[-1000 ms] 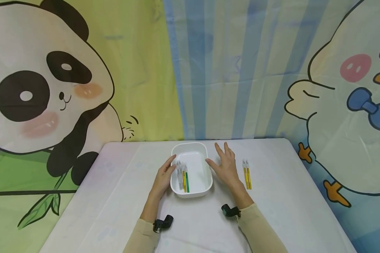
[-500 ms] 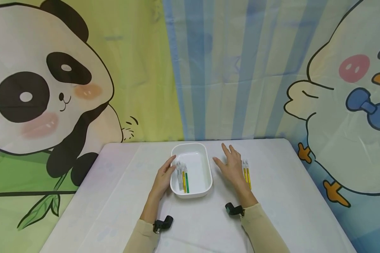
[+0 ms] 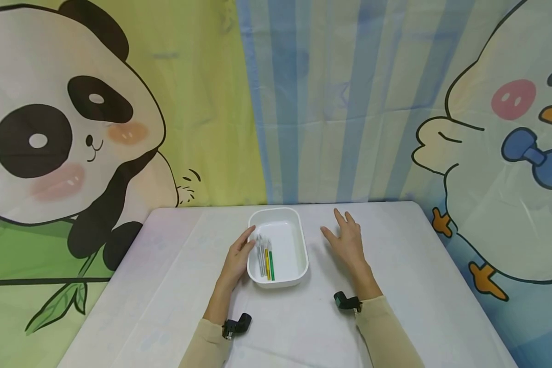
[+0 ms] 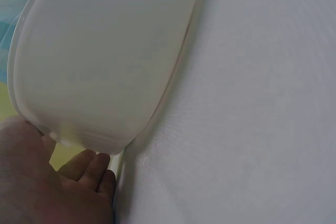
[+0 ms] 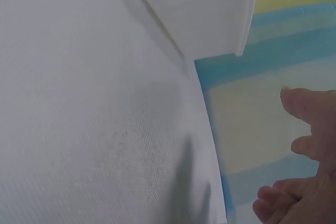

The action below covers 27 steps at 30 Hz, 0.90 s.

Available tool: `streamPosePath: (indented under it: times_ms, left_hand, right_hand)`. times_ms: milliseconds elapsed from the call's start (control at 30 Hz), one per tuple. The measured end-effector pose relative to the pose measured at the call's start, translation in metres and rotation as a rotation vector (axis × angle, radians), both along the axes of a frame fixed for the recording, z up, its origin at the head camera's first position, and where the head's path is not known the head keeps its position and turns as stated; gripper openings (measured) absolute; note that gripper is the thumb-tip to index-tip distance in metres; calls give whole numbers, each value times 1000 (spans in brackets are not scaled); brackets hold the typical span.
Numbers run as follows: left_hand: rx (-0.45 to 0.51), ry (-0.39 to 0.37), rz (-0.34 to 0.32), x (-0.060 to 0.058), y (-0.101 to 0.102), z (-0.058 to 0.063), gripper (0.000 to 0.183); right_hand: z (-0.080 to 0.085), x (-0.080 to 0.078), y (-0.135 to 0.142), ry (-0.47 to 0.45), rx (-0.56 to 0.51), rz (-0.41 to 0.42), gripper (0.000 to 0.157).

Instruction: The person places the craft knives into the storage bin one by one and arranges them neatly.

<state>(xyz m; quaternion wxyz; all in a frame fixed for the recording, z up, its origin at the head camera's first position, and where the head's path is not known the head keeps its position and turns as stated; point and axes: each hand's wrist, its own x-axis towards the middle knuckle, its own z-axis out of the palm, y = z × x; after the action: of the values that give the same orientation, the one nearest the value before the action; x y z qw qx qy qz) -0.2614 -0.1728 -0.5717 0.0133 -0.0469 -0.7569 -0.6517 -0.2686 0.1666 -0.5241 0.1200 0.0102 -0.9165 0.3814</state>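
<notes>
A white plastic tub [image 3: 297,271] stands on the table. Several slim pen-like sticks [image 3: 268,261], grey, yellow and green with pale tips, lie inside along its left side. My left hand [image 3: 235,260] rests against the tub's left side, thumb near the rim; in the left wrist view its fingers [image 4: 94,170] are relaxed beside the outer wall [image 4: 100,66]. To the right of the tub and apart from it, my right hand [image 3: 347,245] hovers with fingers spread, holding nothing. In the right wrist view that hand [image 5: 310,166] shows nothing between thumb and fingers.
A white cloth covers the table [image 3: 165,296]. Behind it hangs a curtain [image 3: 322,102] printed with a panda and a white bird. Each wrist wears a small black camera, as at the right wrist camera [image 3: 347,300].
My right hand has moved right, away from the tub's edge. Two yellow sticks seen on the table earlier are now hidden behind that hand and forearm. The left hand and tub stay put.
</notes>
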Motion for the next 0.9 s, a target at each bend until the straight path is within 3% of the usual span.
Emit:
streamPosePath:
  times_ms: [433, 900]
  left_hand:
    - [-14, -1, 15, -2, 1, 1, 43]
    - [-4, -4, 7, -1, 1, 1, 44]
  right_hand:
    - [0, 0, 14, -58, -14, -36, 75]
    - [-3, 3, 28, -92, -16, -10, 72]
